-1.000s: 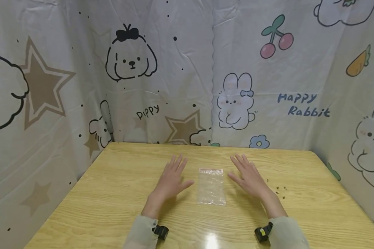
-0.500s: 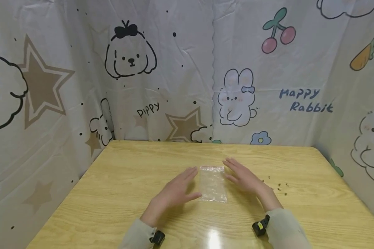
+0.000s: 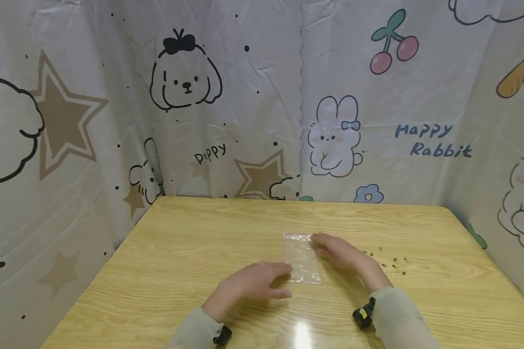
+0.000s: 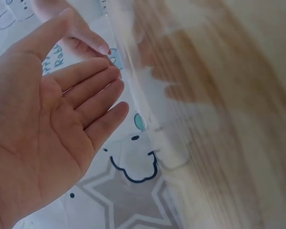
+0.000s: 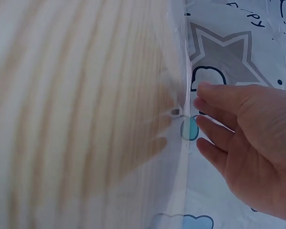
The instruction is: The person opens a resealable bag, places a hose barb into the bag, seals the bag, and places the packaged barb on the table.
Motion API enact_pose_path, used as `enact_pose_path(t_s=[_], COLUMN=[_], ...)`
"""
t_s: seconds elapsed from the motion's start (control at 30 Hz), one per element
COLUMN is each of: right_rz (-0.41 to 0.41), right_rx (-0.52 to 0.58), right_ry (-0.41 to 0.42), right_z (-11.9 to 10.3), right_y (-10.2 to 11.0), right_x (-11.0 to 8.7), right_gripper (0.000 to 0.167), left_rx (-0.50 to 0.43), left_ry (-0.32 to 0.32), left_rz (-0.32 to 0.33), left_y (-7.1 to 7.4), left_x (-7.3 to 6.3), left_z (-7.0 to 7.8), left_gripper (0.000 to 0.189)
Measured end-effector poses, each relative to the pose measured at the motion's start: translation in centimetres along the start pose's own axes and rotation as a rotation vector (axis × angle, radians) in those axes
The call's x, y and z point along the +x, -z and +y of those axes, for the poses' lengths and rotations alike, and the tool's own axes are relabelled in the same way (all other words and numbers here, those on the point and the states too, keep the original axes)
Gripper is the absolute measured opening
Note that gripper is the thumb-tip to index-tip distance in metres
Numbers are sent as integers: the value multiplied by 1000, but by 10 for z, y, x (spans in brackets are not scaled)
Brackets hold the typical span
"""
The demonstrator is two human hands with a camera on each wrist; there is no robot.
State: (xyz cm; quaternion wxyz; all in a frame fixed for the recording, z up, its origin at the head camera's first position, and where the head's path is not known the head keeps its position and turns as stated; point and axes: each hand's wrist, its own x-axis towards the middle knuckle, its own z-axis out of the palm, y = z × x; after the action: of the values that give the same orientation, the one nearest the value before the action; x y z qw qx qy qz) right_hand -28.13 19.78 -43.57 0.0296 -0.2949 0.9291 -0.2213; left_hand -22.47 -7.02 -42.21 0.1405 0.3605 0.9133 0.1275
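Note:
A clear flat plastic zip bag (image 3: 304, 261) with a reddish line along its far edge lies on the wooden table (image 3: 192, 242). My left hand (image 3: 255, 282) is at the bag's near left corner, its fingertips overlapping the left edge in the head view. In the left wrist view this left hand (image 4: 62, 124) shows its palm, fingers extended and nothing in them. My right hand (image 3: 338, 251) has its fingertips right at the bag's far right corner. Seen from the right wrist, the right hand (image 5: 248, 133) has slightly bent fingers with nothing between them.
Several small dark bits (image 3: 394, 265) are scattered on the table to the right, beside my right forearm. A printed white cloth (image 3: 262, 97) with cartoon animals and stars hangs behind the table and along both sides.
Both hands have moved inward to the bag. The left hand has also come nearer to me and turned sideways, while the right hand has drawn to the bag's far corner.

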Motion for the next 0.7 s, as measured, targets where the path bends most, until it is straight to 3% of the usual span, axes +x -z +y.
enact_pose_path(t_s=[0.17, 0.3, 0.5, 0.7], right_rz=[-55, -95, -106, -104], right_rx=[-26, -50, -67, -79], right_ry=[-9, -21, -37, -42], right_z=[-1, -3, -9, -11], right_y=[-3, -2, 1, 2], right_x=[2, 1, -2, -10], right_gripper=[39, 40, 38, 36], left_rx=[39, 85, 176, 200], left_ry=[-37, -27, -4, 34], left_rz=[-38, -43, 1, 51], left_y=[-3, -4, -3, -1], left_x=[2, 3, 1, -2], left_z=[1, 2, 0, -9], left_gripper=[62, 59, 54, 48])
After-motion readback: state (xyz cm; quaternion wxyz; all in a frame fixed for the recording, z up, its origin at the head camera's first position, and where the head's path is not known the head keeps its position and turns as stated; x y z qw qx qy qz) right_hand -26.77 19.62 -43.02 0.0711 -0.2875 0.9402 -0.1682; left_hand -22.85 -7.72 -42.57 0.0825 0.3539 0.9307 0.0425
